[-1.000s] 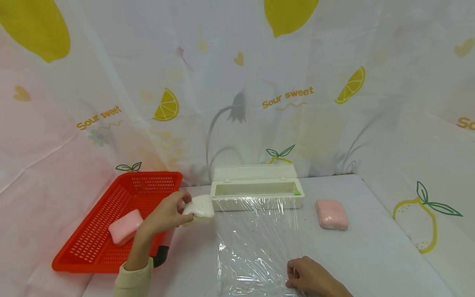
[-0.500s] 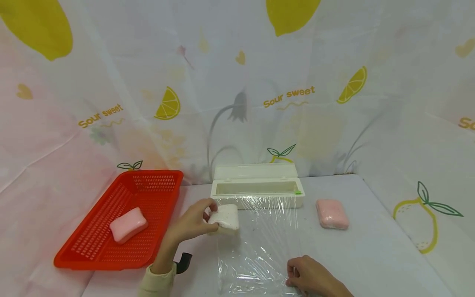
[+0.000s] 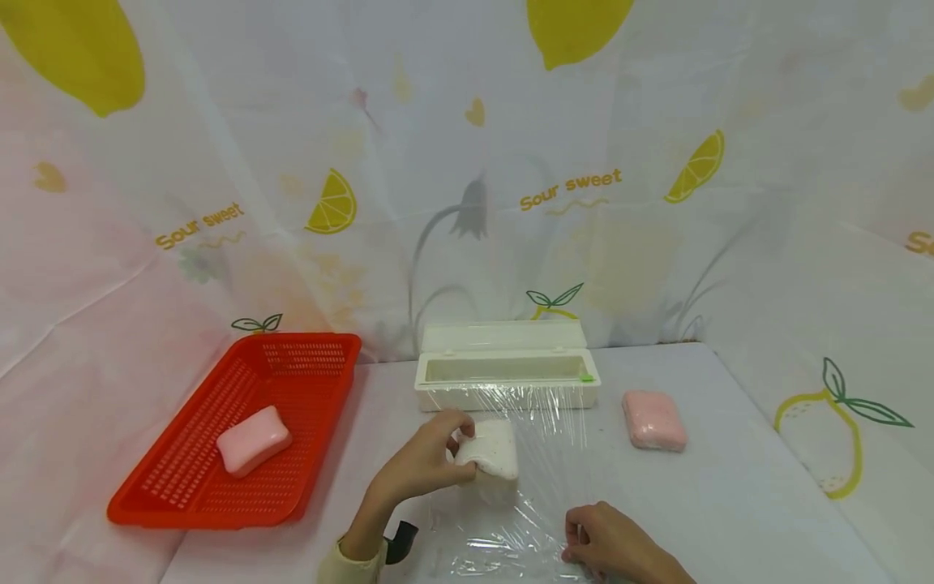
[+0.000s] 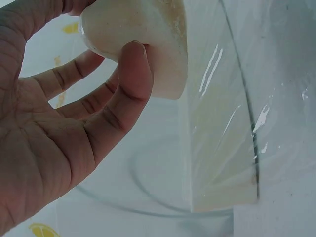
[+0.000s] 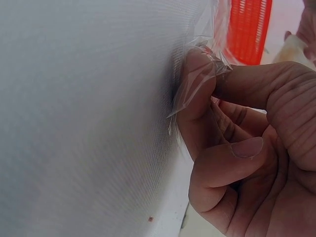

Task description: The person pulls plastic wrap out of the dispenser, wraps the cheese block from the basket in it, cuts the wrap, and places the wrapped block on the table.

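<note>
Left fingers [image 4: 133, 69], gripping a white block [image 3: 499, 446], moved rightward; right fingers [image 3: 580, 516] still pinch film [image 3: 543, 483].

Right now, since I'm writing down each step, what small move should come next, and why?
Probably lower the white block onto the clear film: the left hand grips it and appears to hold it just over the film, while the right hand pinches the film's edge, with the sheet spread between there and the white box.

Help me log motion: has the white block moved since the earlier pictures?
Yes: the white block moved right in the head view, away from the red basket.
</note>
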Demonstrator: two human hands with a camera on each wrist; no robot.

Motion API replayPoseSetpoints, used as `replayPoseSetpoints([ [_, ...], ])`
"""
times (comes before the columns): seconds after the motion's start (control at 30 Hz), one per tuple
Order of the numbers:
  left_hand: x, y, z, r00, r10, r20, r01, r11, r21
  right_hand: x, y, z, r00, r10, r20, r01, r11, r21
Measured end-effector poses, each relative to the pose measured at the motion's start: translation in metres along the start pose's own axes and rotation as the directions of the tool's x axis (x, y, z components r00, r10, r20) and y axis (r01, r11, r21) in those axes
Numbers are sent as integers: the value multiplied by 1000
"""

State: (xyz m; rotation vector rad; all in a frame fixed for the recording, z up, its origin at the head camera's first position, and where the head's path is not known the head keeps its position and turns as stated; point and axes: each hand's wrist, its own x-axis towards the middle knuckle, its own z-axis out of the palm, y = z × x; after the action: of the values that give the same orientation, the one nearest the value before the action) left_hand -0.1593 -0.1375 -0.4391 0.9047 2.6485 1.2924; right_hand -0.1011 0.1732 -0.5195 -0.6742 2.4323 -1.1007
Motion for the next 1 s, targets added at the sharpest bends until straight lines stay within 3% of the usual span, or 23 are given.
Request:
replayPoseSetpoints([
  [0.37, 4, -1, 26, 999, -6, 49, 2, 997, 79, -1, 0, 1, 1000, -8, -5, 8, 1000, -9],
  [0.7, 5, -7, 44, 999, 5, 38, -10, 991, 135, 0, 1, 0, 1000, 2, -10, -2, 1000, -6],
  [1.0, 3, -15, 56, 997, -38, 64, 26, 983, 180, 1, 1, 2, 1000, -3, -20, 3, 1000, -12],
])
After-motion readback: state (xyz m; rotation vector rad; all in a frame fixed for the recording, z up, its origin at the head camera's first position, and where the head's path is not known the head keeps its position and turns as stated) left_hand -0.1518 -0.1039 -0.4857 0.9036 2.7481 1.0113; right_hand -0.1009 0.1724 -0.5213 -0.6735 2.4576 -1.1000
